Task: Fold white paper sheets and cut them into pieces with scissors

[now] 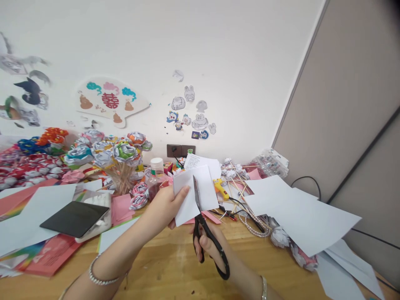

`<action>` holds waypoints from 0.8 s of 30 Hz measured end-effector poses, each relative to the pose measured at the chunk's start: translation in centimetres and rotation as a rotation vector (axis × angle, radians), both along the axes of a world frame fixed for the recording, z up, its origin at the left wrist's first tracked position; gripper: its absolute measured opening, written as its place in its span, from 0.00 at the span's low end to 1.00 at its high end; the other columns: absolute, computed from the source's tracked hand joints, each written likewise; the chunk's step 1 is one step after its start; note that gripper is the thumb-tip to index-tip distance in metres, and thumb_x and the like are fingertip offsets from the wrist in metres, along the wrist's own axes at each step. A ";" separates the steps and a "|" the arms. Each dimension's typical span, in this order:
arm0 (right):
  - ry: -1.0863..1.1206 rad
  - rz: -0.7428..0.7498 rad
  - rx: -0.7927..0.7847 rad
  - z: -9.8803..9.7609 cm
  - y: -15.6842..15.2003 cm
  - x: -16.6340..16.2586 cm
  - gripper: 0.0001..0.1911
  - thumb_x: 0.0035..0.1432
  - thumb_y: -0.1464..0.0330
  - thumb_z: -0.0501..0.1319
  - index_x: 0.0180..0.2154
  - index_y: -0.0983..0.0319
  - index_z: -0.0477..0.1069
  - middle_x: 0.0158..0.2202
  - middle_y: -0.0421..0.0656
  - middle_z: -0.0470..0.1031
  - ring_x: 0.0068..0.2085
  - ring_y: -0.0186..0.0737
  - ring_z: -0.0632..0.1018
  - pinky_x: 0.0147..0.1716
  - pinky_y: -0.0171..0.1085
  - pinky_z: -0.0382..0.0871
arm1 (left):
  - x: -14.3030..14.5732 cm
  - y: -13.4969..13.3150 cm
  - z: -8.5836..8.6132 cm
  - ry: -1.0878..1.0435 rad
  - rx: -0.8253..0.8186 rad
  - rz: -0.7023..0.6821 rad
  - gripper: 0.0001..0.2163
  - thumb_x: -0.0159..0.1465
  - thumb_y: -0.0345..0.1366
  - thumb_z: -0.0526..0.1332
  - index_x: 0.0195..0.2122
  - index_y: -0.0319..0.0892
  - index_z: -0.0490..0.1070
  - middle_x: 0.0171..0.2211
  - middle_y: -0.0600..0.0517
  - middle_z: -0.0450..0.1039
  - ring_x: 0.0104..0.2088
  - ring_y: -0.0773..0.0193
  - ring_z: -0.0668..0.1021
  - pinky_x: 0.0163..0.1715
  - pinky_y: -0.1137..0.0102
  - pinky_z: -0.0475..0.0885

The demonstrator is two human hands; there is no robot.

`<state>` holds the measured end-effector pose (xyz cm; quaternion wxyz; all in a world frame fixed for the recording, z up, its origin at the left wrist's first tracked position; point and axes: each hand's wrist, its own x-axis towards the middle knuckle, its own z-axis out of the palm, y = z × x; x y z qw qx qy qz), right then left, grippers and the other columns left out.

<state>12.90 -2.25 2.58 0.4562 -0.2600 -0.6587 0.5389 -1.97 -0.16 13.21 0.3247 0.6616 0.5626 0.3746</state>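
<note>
My left hand (171,202) grips a white sheet of paper (184,208) by its left side, thumb on the front and fingers hidden behind. In my right hand (212,243) is a pair of black-handled scissors (197,196), pointing up. Fingers and thumb sit in the handle loops. The blades lie along a line in the paper, which stands parted into a left and a right portion above the tabletop. Whether the blades are fully closed I cannot make out.
Paper flowers on sticks (123,158) stand at the back left, near a black tablet (75,218). A clear bottle (156,175), a yellow glue gun (221,189) and a bead string (254,225) lie behind my hands. White sheets (300,212) cover the right side of the wooden table (162,266).
</note>
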 end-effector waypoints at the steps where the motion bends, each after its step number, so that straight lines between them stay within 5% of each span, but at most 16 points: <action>1: 0.006 -0.008 0.000 -0.2 0.0 -0.1 0.27 0.51 0.46 0.53 0.36 0.64 0.62 0.19 0.35 0.60 0.18 0.28 0.63 0.16 0.29 0.56 | 0.0 0.0 0.0 0.000 -0.007 0.004 0.14 0.58 0.44 0.49 0.20 0.42 0.61 0.08 0.59 0.61 0.06 0.69 0.66 0.04 0.78 0.57; 17: -0.087 -0.180 -0.125 0.4 -0.7 -0.3 0.26 0.44 0.46 0.58 0.29 0.64 0.63 0.17 0.33 0.60 0.12 0.24 0.61 0.09 0.25 0.53 | -0.3 0.5 -0.7 -0.006 -0.008 -0.044 0.16 0.58 0.47 0.49 0.22 0.42 0.63 0.08 0.59 0.61 0.07 0.69 0.66 0.05 0.78 0.55; 24: -0.020 -0.064 -0.106 0.0 0.1 -0.1 0.28 0.46 0.45 0.56 0.34 0.64 0.62 0.16 0.33 0.61 0.14 0.27 0.64 0.12 0.27 0.57 | -0.2 0.8 -1.0 -0.039 -0.015 -0.042 0.16 0.58 0.46 0.50 0.20 0.42 0.62 0.07 0.59 0.61 0.07 0.70 0.65 0.04 0.78 0.55</action>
